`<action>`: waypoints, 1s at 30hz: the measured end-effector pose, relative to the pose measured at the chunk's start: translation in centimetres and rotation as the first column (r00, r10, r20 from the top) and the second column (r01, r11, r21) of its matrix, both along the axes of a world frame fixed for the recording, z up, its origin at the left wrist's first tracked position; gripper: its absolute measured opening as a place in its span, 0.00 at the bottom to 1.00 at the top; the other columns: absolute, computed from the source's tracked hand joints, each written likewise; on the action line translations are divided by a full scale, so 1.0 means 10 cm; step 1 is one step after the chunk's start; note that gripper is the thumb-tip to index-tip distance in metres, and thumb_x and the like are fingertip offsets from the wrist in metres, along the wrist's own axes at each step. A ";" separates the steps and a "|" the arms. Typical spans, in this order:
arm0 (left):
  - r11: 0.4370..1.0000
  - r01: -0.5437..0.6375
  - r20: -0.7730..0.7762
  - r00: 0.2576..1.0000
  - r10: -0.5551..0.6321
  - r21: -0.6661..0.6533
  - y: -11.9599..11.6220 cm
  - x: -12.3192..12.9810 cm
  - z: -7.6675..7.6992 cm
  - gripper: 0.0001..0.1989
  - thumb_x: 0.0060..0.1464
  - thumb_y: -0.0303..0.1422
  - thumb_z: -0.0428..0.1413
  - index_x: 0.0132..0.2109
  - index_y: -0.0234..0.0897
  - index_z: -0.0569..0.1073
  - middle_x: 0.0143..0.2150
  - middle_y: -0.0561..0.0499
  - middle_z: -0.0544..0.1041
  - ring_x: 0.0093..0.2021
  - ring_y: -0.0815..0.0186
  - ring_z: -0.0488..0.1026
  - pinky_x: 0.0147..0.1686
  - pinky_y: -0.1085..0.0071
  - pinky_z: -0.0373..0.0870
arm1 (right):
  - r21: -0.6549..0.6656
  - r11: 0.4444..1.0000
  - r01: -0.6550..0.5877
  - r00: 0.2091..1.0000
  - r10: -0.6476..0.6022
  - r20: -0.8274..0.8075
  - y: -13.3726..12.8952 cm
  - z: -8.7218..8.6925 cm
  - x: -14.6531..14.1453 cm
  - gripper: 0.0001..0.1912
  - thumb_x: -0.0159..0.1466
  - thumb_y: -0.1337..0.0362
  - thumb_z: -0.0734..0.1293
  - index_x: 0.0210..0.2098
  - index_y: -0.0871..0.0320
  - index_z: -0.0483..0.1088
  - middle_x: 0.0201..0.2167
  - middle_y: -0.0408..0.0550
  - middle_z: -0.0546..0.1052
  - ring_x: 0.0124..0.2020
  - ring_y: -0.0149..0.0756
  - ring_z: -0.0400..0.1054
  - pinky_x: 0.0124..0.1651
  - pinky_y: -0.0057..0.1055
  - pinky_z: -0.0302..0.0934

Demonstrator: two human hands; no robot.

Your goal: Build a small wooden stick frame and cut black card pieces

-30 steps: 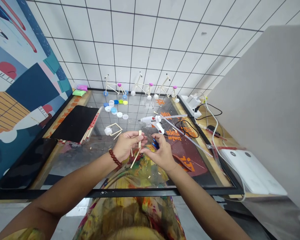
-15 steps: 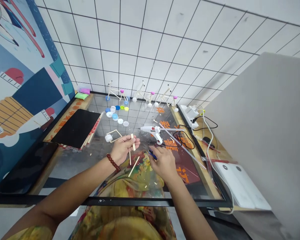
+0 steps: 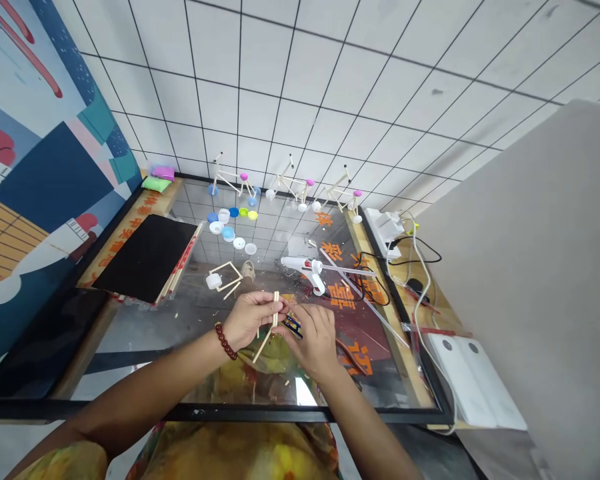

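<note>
Head view: we see the left hand closed in a pinch on short wooden sticks, which stand nearly upright above the worktop. The right hand is just beside, its fingers bent near a blue tool, partly hidden; whether they grip it, we cannot tell. Beyond the hands we find a white glue gun, and to its left, bottle caps.

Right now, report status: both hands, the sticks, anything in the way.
Left grip pinching sticks. Right grip holding blue tool, close by the sticks. Glue gun lies just beyond both, not between them.
</note>
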State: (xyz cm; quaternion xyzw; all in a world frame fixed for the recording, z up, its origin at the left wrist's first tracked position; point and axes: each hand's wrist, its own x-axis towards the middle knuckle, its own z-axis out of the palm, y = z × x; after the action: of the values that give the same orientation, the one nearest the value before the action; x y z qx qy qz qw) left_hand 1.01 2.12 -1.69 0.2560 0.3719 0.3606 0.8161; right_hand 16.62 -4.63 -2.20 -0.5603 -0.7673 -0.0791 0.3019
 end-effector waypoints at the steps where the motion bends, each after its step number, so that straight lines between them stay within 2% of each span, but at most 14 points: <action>1: 1.000 0.013 -0.002 1.000 -0.013 -0.015 -0.01 0.01 0.00 0.19 0.35 0.34 0.73 0.36 0.29 0.81 0.35 0.43 0.82 0.33 0.66 0.79 0.38 0.71 0.77 | 0.008 1.000 0.002 1.000 -0.002 0.002 0.00 0.00 0.00 0.17 0.65 0.60 0.67 0.51 0.58 0.67 0.39 0.53 0.76 0.41 0.42 0.68 0.44 0.38 0.55; 7: 0.999 0.037 -0.056 0.998 -0.037 -0.007 -0.06 0.03 -0.02 0.19 0.32 0.37 0.73 0.32 0.30 0.80 0.30 0.45 0.80 0.30 0.65 0.78 0.29 0.73 0.74 | -0.028 0.999 -0.021 1.000 0.021 0.004 0.01 -0.04 0.03 0.17 0.65 0.60 0.67 0.52 0.57 0.66 0.38 0.51 0.77 0.39 0.42 0.68 0.44 0.39 0.55; 9: 0.998 0.030 -0.087 0.996 -0.025 0.061 -0.05 0.02 -0.01 0.18 0.33 0.38 0.72 0.30 0.31 0.80 0.28 0.47 0.80 0.29 0.66 0.77 0.30 0.72 0.73 | -0.056 0.998 -0.034 0.999 0.033 -0.014 0.03 -0.05 0.04 0.18 0.64 0.59 0.68 0.52 0.57 0.66 0.38 0.52 0.77 0.39 0.43 0.68 0.43 0.39 0.56; 11: 0.981 0.048 -0.147 0.989 -0.020 0.187 -0.03 -0.01 0.01 0.15 0.37 0.38 0.71 0.30 0.32 0.80 0.27 0.48 0.80 0.29 0.66 0.76 0.34 0.70 0.73 | -0.106 0.991 -0.086 0.993 0.076 -0.095 0.06 -0.04 0.06 0.25 0.62 0.56 0.69 0.55 0.57 0.64 0.41 0.53 0.76 0.40 0.43 0.68 0.43 0.40 0.59; 14: 0.885 0.154 -0.306 0.952 -0.014 0.439 -0.02 -0.05 0.04 0.09 0.43 0.35 0.68 0.30 0.34 0.81 0.30 0.47 0.81 0.32 0.64 0.76 0.38 0.68 0.72 | -0.189 0.955 -0.229 0.933 0.159 -0.323 0.07 -0.01 0.09 0.32 0.61 0.53 0.70 0.61 0.56 0.61 0.40 0.51 0.75 0.39 0.41 0.69 0.41 0.38 0.64; 16: 0.796 0.249 -0.398 0.917 -0.011 0.552 -0.04 -0.06 0.03 0.07 0.46 0.34 0.65 0.29 0.35 0.81 0.31 0.47 0.81 0.32 0.64 0.75 0.36 0.70 0.70 | -0.184 0.936 -0.300 0.869 0.189 -0.458 0.05 0.01 0.10 0.24 0.65 0.57 0.67 0.59 0.54 0.65 0.37 0.49 0.75 0.36 0.38 0.70 0.38 0.35 0.66; 18: 0.735 0.329 -0.453 0.891 -0.032 0.594 -0.08 -0.05 0.00 0.08 0.48 0.36 0.64 0.28 0.35 0.80 0.29 0.49 0.79 0.30 0.66 0.74 0.33 0.72 0.68 | -0.130 0.937 -0.323 0.824 0.211 -0.526 0.02 0.03 0.10 0.15 0.66 0.63 0.65 0.53 0.53 0.71 0.34 0.48 0.75 0.34 0.36 0.71 0.35 0.33 0.67; 22: 0.695 0.403 -0.507 0.859 -0.064 0.595 -0.13 -0.02 -0.05 0.09 0.49 0.37 0.63 0.27 0.36 0.80 0.25 0.52 0.77 0.29 0.66 0.72 0.33 0.73 0.67 | -0.089 0.946 -0.312 0.800 0.211 -0.562 -0.01 0.06 0.07 0.10 0.64 0.68 0.65 0.43 0.53 0.77 0.30 0.47 0.77 0.30 0.34 0.72 0.32 0.31 0.67; 26: 0.663 0.420 -0.505 0.860 -0.074 0.619 -0.14 -0.03 -0.02 0.10 0.53 0.37 0.60 0.29 0.38 0.81 0.25 0.51 0.78 0.28 0.66 0.73 0.33 0.72 0.67 | -0.116 0.969 -0.217 0.774 0.098 -0.625 0.01 0.11 0.08 0.06 0.64 0.68 0.66 0.35 0.54 0.76 0.28 0.45 0.77 0.29 0.34 0.71 0.32 0.31 0.66; 29: 0.691 0.373 -0.476 0.878 -0.048 0.619 -0.09 -0.07 0.05 0.12 0.57 0.37 0.55 0.32 0.38 0.81 0.25 0.51 0.78 0.24 0.69 0.71 0.29 0.73 0.66 | -0.169 0.981 -0.093 0.800 -0.028 -0.600 -0.02 0.14 0.18 0.05 0.65 0.63 0.67 0.40 0.53 0.74 0.31 0.45 0.76 0.32 0.36 0.71 0.35 0.33 0.67; 30: 0.705 0.335 -0.477 0.879 0.006 0.625 -0.05 -0.10 0.09 0.11 0.56 0.36 0.56 0.33 0.38 0.81 0.25 0.51 0.77 0.24 0.69 0.70 0.29 0.74 0.65 | -0.188 0.981 -0.054 0.828 -0.062 -0.558 -0.05 0.14 0.24 0.10 0.64 0.60 0.68 0.44 0.53 0.73 0.34 0.46 0.77 0.35 0.37 0.72 0.38 0.35 0.67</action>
State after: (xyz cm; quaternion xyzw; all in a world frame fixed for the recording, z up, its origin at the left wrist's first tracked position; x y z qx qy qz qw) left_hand -0.01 1.62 -0.81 0.6498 0.3612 0.3278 0.5830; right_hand 19.01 -5.17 -0.79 -0.5874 -0.6476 0.1640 0.4569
